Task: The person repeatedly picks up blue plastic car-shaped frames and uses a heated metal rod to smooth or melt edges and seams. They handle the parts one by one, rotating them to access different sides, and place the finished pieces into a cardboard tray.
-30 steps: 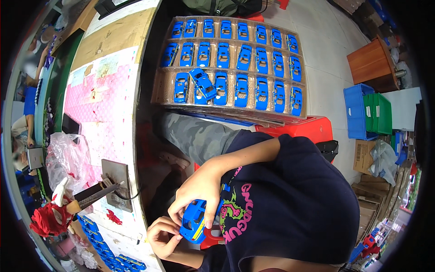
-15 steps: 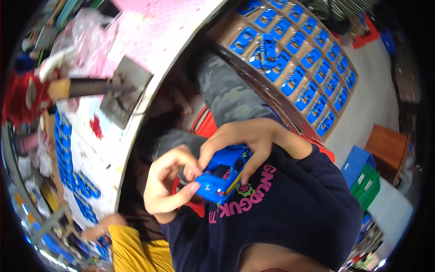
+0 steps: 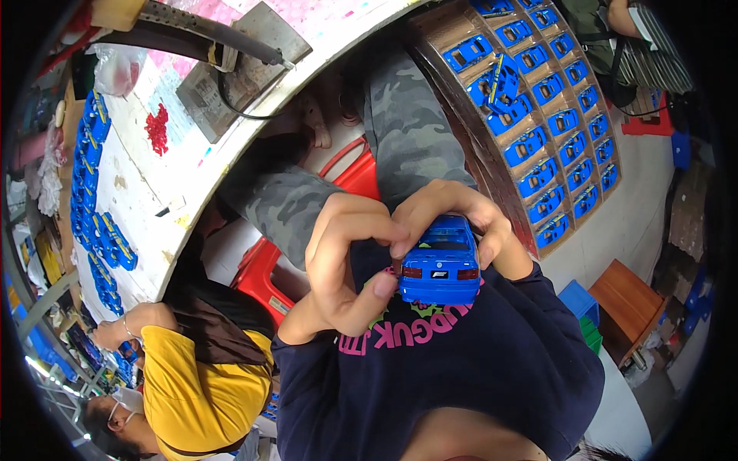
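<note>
A blue toy car body (image 3: 440, 278) is held in front of my chest, its rear end with dark red tail lights facing me. My right hand (image 3: 453, 207) grips it from above, thumb and fingers on opposite sides. At the car's left rear corner, my left hand (image 3: 338, 261) is closed in a pinch, thumb tip close to the tail light. Something small and dark reddish shows between those fingertips, too small to name. The car's underside is out of sight.
On the left, a white table (image 3: 127, 180) bears a soldering iron (image 3: 223, 34), a metal plate (image 3: 204, 92), small red pieces (image 3: 157, 129) and blue car bodies (image 3: 86, 169). More fill a cardboard tray (image 3: 492, 84) at right. A co-worker in a yellow shirt (image 3: 196, 384) sits at left.
The car has turned so its rear end faces me, and both hands have shifted rightward in view with it. The whole view has swung, bringing more of the co-worker into sight.
</note>
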Motion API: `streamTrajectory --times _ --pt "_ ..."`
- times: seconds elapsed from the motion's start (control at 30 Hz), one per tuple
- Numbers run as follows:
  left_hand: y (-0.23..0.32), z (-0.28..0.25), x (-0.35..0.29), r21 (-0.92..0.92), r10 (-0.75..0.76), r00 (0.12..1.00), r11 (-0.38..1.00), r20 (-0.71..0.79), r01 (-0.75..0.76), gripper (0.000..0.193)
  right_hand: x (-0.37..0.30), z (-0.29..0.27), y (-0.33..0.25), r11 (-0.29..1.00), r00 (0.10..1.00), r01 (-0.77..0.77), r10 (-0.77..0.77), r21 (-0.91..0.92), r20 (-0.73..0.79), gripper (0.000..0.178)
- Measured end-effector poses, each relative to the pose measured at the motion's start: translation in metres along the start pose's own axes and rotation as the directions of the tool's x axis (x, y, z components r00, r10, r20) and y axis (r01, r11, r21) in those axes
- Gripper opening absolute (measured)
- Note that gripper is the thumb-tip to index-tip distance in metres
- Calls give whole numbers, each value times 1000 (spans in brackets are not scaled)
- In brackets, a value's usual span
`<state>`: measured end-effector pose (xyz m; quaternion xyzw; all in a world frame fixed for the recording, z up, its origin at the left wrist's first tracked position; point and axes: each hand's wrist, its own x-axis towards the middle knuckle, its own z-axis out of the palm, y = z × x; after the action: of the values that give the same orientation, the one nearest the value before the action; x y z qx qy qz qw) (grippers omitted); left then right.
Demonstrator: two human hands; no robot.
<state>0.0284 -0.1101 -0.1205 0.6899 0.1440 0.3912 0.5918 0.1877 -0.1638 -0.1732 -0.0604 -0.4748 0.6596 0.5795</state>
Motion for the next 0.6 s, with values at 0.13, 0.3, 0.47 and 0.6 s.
streamTrajectory --times 0.13,0.3,0.47,0.6 --pt "3 1 -5 114 139 988 985 -64 -131 33 4 -2 2 999 999 21 -22 31 25 72" --pt "-2 1 -7 159 269 960 954 -76 -255 29 2 -3 3 998 1000 12 -14 66 19 72" --pt "2 0 -14 345 279 959 905 -41 -249 16 2 -1 -7 983 984 -181 180 30 13 66" --pt "1 3 -26 483 311 945 846 -102 -226 22 7 4 -7 978 979 -204 204 -51 -5 70"
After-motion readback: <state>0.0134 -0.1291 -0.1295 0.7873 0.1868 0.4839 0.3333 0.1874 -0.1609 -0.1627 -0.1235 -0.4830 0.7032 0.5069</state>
